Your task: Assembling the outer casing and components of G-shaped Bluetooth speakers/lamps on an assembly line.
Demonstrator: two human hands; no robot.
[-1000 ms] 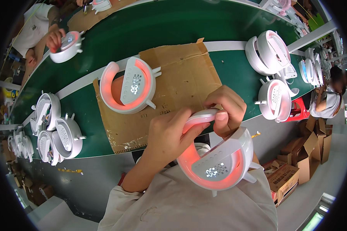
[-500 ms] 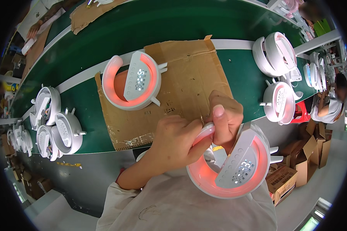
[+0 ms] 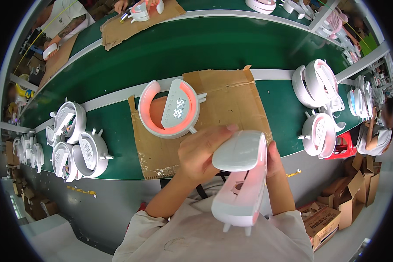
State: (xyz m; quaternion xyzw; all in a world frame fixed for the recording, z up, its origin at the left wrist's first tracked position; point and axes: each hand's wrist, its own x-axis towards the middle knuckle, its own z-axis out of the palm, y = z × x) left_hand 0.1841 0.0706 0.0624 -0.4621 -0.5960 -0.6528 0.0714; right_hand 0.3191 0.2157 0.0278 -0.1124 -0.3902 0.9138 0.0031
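Above my lap I hold a white C-shaped clock lamp between both hands. It is turned edge-on, so its display is hidden; pink glow shows along the inner band, and its stubby feet point down toward my shirt. My left hand is closed on the lamp's left side near the rounded end. My right hand grips the right side, mostly covered by the lamp, with only a thumb and part of the palm showing. A second such lamp lies lit on the cardboard sheet, its digits glowing white.
The cardboard lies on a green bench. Several unlit white lamps cluster at left, more at right. Across the bench, another person's hands handle a lamp. Cardboard boxes and a red stool stand at lower right.
The held lamp has been turned from display-up to edge-on. My hands have moved from pinching together at its open end to gripping its two sides. The view has shifted, showing more of the far bench.
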